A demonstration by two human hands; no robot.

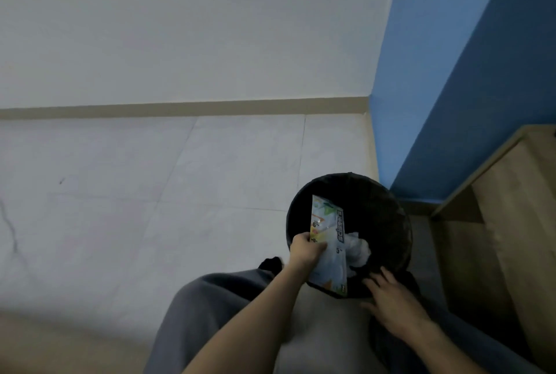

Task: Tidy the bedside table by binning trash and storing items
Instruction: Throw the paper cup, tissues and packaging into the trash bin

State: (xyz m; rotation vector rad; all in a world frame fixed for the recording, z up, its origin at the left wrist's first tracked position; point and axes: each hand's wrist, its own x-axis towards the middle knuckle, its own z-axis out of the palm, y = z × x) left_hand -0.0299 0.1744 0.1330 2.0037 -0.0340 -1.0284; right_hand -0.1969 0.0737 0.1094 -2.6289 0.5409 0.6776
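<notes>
Closest to me are the person's knees in grey trousers (204, 307), bent up over the floor. Both bare forearms reach forward between them. The right hand (391, 298) lies flat with its fingers spread and fairly straight, the tips touching the near rim of the black bin (391, 202); it grips nothing. The left hand (307, 250) has fingers and thumb curled round the left edge of a printed packet (329, 241), a flat, glossy white sheet with coloured print and dark lettering. The packet is held lengthwise over the bin's mouth, its near end sticking out past the near rim and its far end over the dark inside. Just right of it, inside the bin, sits a crumpled white tissue (359, 248). To the right of the bin stands a pale wooden unit (511, 223), against a blue wall (451, 87). Beyond the bin, pale floor tiles (180, 178) run to a tan skirting board (180, 110) under a white wall (180, 27).
</notes>
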